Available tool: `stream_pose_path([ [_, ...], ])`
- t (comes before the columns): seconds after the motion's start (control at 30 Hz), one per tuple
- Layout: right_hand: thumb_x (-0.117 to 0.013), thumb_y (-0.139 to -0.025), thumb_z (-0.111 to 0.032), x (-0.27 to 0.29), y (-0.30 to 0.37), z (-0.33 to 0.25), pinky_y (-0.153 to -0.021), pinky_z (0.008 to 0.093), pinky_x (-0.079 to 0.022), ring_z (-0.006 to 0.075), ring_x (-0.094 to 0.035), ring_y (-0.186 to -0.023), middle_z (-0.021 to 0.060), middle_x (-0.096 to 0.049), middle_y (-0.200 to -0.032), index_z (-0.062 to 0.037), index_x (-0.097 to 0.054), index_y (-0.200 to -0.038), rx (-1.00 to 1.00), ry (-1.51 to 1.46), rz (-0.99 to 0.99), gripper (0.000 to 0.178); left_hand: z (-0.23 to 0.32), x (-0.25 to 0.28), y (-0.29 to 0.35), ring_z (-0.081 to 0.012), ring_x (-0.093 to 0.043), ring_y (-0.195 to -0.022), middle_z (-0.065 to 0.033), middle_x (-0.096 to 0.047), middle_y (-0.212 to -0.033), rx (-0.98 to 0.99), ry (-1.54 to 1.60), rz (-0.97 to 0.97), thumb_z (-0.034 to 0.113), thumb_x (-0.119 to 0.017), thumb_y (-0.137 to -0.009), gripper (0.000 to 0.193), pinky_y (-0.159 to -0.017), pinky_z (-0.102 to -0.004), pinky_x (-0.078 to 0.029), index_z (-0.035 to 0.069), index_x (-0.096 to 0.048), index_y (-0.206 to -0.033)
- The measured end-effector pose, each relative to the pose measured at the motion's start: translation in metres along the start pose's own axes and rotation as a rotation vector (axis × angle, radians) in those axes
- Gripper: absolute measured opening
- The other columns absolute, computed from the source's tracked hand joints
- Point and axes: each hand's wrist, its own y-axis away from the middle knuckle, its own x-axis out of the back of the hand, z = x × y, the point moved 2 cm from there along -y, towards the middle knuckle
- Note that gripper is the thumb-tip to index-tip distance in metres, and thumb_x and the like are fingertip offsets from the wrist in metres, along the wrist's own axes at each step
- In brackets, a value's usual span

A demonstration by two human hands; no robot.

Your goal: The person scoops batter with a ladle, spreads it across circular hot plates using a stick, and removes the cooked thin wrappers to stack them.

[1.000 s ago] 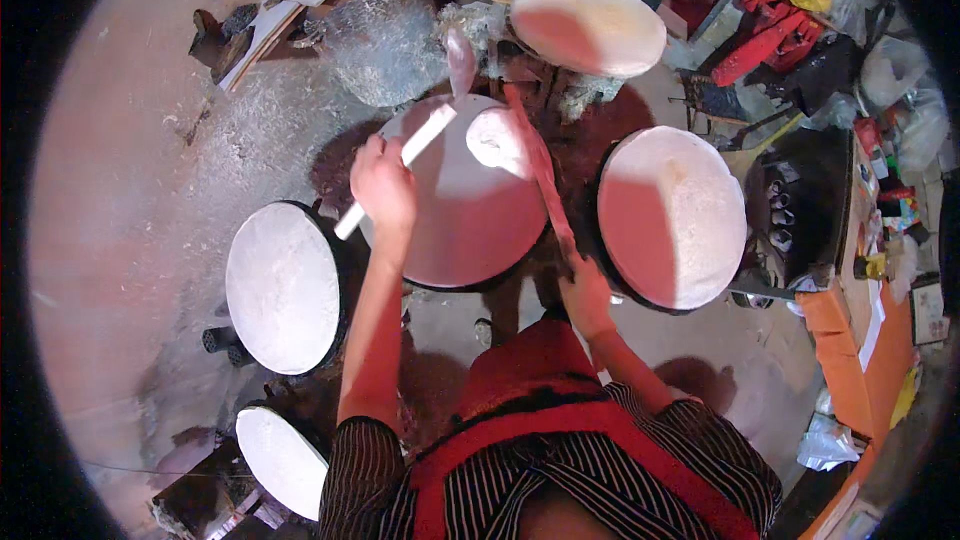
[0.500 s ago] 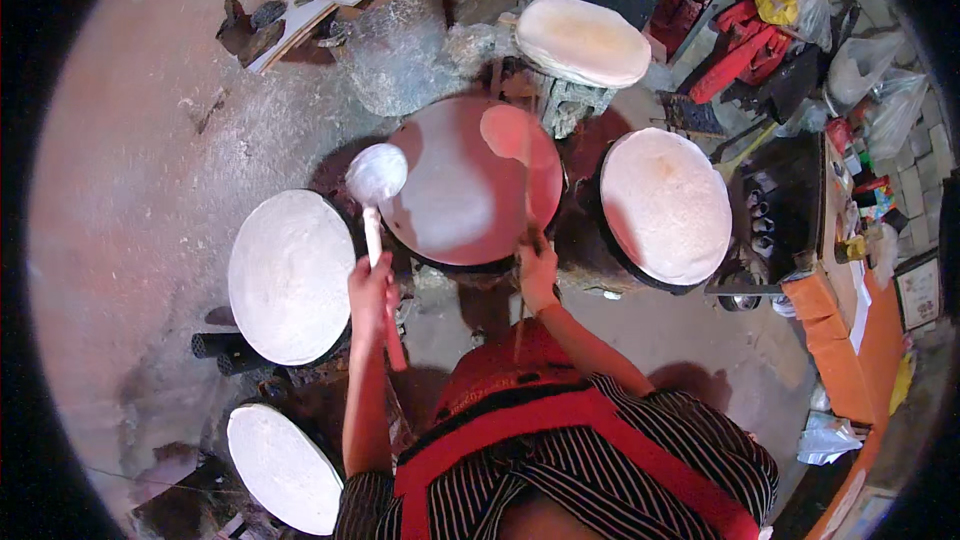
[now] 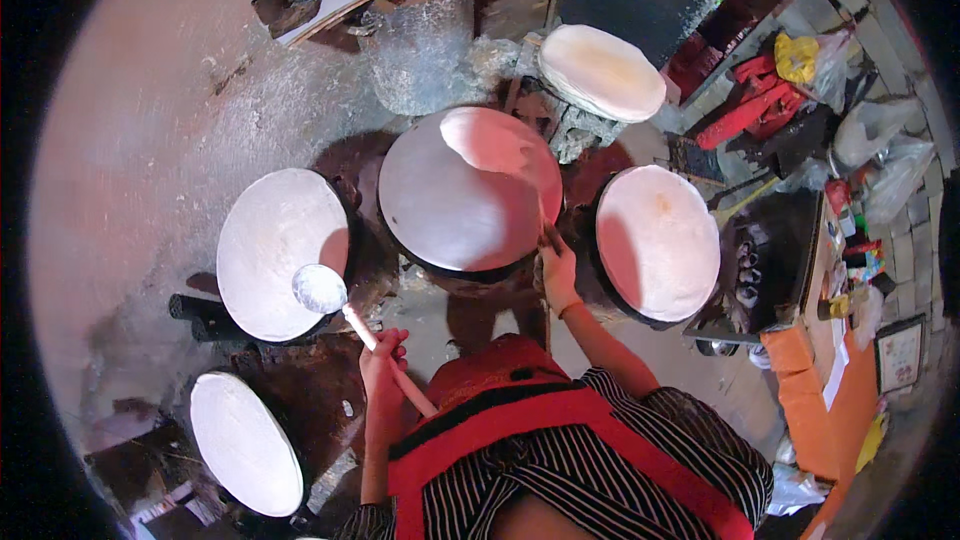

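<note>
Plainly, the left hand (image 3: 382,364) wraps its fingers around a ladle (image 3: 320,289), its bowl left of the central griddle (image 3: 435,205). At the griddle's near right edge, the right hand (image 3: 560,276) curls its fingers around a thin stick (image 3: 541,208). White batter (image 3: 472,136) covers the griddle's far part; well right of it, a framed sheet (image 3: 900,353) bears illegible marks.

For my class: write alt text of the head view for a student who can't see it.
A person's left hand holds a ladle over a pale round disc; the right hand grips a blurred stick over a grey griddle bearing a white patch. Three more pale discs stand around.
</note>
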Motion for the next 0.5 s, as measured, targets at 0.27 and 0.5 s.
stream_pose_path([
  [0.27, -0.051, -0.089, -0.011, -0.038, -0.026, -0.015, -0.041, 0.0214, -0.032, 0.0053, -0.04, -0.045, -0.0071, -0.043, -0.056, -0.0083, -0.06, -0.099, -0.044, 0.084, -0.27, 0.014, -0.04, -0.026, 0.023, -0.005, -0.04, -0.051, -0.0039, -0.06, -0.078, 0.024, 0.098, 0.058, 0.018, -0.062, -0.085, 0.021, -0.045, -0.0185, -0.032, 0.003, -0.053, -0.095],
  [0.5, -0.051, -0.089, -0.008, 0.028, -0.059, -0.033, -0.04, 0.023, -0.031, 0.0065, -0.038, -0.046, -0.0035, -0.043, -0.059, -0.0094, -0.055, -0.118, -0.008, 0.132, -0.464, 0.03, -0.066, -0.059, 0.053, -0.007, -0.041, -0.05, -0.0018, -0.052, -0.07, 0.145, 0.312, 0.159, 0.012, -0.059, -0.085, 0.012, -0.044, -0.0193, -0.036, 0.004, -0.054, -0.091],
])
